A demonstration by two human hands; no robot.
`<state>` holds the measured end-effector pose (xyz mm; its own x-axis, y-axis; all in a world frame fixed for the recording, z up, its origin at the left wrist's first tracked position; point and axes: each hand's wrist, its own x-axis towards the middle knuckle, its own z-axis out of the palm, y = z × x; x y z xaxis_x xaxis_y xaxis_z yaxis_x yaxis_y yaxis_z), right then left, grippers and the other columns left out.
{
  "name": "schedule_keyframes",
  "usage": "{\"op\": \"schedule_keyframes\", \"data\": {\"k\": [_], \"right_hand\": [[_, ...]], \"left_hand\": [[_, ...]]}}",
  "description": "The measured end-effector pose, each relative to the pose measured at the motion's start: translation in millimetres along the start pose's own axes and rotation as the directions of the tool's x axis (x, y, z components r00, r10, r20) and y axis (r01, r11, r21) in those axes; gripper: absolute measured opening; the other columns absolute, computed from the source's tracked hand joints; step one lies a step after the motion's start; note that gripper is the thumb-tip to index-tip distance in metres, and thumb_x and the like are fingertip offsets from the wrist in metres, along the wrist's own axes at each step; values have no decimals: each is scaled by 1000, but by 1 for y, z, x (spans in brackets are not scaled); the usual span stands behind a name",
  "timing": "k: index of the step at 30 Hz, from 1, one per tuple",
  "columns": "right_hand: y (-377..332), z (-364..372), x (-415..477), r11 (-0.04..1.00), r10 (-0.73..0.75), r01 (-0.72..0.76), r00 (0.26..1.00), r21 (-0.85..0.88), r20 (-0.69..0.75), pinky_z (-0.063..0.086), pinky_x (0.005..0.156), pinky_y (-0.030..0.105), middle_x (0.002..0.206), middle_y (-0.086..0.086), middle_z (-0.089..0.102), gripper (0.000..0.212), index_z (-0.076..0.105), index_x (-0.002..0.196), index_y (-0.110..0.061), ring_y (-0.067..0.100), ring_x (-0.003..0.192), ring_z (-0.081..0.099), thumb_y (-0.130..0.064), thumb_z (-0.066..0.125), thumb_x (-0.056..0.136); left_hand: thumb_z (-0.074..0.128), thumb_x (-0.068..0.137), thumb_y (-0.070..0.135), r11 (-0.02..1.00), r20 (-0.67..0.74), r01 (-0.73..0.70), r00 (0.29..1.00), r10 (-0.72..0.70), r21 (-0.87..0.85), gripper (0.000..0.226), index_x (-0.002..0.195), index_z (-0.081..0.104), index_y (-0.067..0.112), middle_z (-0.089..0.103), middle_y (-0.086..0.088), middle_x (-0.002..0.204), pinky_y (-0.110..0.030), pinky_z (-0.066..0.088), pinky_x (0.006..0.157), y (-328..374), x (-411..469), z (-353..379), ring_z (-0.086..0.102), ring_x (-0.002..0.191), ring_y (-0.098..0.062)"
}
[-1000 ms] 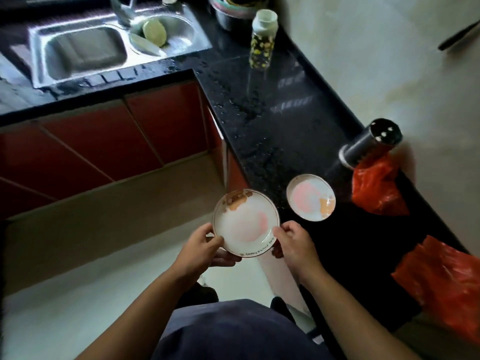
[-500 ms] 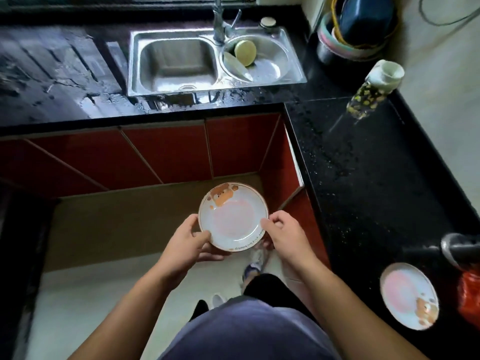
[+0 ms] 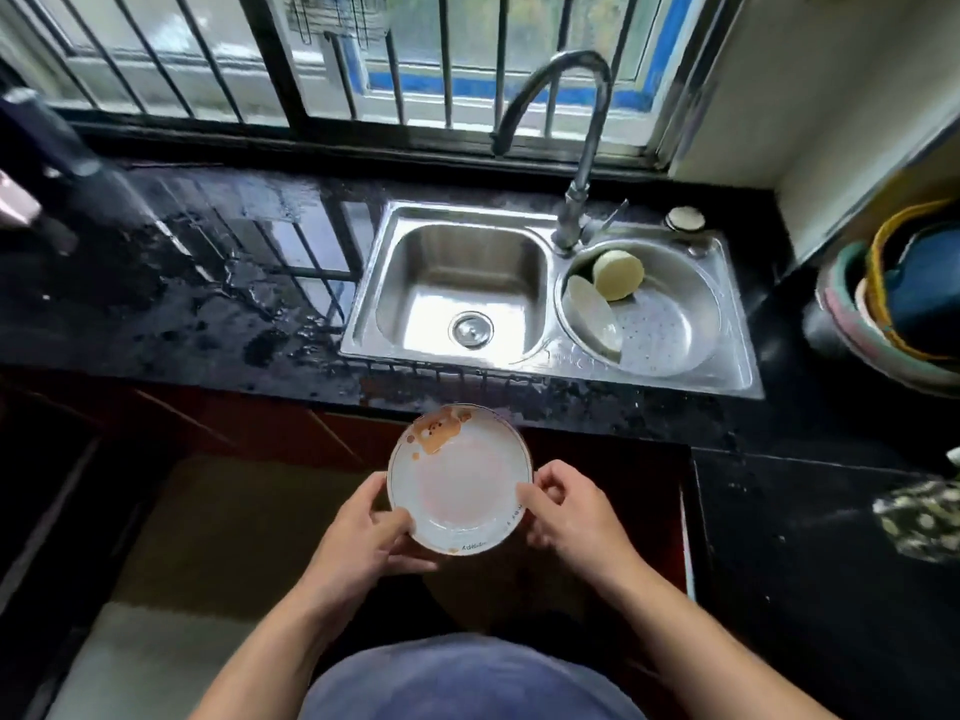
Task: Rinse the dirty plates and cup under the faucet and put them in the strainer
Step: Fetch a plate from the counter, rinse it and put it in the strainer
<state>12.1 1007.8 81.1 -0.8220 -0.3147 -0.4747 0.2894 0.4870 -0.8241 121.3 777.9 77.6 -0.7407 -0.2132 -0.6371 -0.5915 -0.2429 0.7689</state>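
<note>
Left hand (image 3: 363, 532) and right hand (image 3: 566, 511) each gripped opposite rims of the round white sauce-stained ceramic plate (image 3: 460, 480) between them. I saw the curved steel faucet (image 3: 584, 168) ahead, beyond both hands, slightly right-hand side.

Stacked basins (image 3: 893, 314) and, perhaps, a patterned bottle (image 3: 919, 517) sit on the wet countertop (image 3: 156, 314).

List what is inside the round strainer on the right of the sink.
Inside the strainer: a white plate leaning on edge against the left wall, and a pale yellow round item behind it. The floor under both is covered.
</note>
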Motion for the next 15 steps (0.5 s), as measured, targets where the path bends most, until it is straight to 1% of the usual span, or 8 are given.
{"op": "schedule_keyframes", "data": {"k": [2, 4, 6, 8, 10, 12, 13, 15], "right_hand": [[-22, -14, 40, 999, 11, -11, 1000, -37, 5, 53, 55, 28, 62, 1, 69, 33, 63, 80, -20, 12, 48, 64, -53, 61, 85], [-40, -28, 81, 999, 52, -52, 998, 1, -37, 53, 56, 30, 66, 4, 73, 40, 65, 79, -18, 13, 47, 62, -57, 59, 83], [-57, -43, 125, 997, 77, -74, 993, 37, -84, 52, 58, 34, 68, 5, 74, 35, 67, 82, -18, 14, 49, 63, -51, 58, 88], [-71, -61, 164, 997, 77, -77, 986, 10, -149, 53, 63, 36, 71, 3, 75, 22, 67, 86, -20, 14, 55, 65, -37, 57, 95], [-84, -81, 194, 982, 59, -107, 958, -158, -282, 54, 69, 35, 79, -5, 74, 14, 66, 93, -25, 14, 71, 67, -35, 57, 93], [-98, -106, 225, 906, 25, -189, 917, -378, -398, 49, 70, 34, 87, -10, 66, 22, 60, 104, -33, 17, 82, 63, -44, 52, 87], [-108, -120, 243, 883, 24, -225, 898, -413, -439, 46, 69, 34, 88, -8, 64, 26, 58, 106, -35, 19, 82, 60, -47, 48, 85], [-125, -150, 291, 888, 51, -270, 862, -373, -504, 43, 64, 32, 91, -1, 64, 27, 55, 104, -33, 19, 78, 58, -48, 44, 84]], "left_hand": [[61, 84, 7, 999, -30, 11, 999, -12, -39, 48, 120, 69, 37, 66, -43, 103, -50, 68, 74, 29, 29, 3, 69, 89, -46], [61, 80, 10, 997, -53, 34, 998, -38, -71, 46, 118, 69, 36, 73, -34, 100, -50, 68, 75, 53, 62, 7, 77, 95, -47], [58, 83, 7, 994, -72, 35, 997, -42, -102, 45, 121, 66, 30, 81, -21, 101, -53, 67, 77, 77, 101, 9, 80, 93, -43], [55, 90, -2, 995, -78, 13, 997, -21, -97, 42, 121, 65, 25, 82, -16, 105, -53, 67, 77, 98, 145, 8, 81, 91, -40], [53, 95, -5, 996, -69, 23, 997, -30, -87, 44, 124, 64, 25, 82, -15, 107, -52, 67, 78, 122, 185, 6, 81, 85, -34], [51, 95, -5, 995, -44, 36, 998, -40, -90, 41, 125, 62, 21, 78, -21, 113, -51, 68, 77, 145, 224, 5, 81, 85, -35], [50, 95, -4, 995, -33, 40, 999, -43, -93, 39, 124, 60, 20, 77, -24, 115, -51, 68, 75, 157, 243, 6, 81, 88, -40], [48, 96, -5, 994, -27, 51, 998, -54, -97, 37, 123, 57, 18, 76, -27, 111, -51, 69, 73, 182, 276, 11, 80, 88, -48]]}}
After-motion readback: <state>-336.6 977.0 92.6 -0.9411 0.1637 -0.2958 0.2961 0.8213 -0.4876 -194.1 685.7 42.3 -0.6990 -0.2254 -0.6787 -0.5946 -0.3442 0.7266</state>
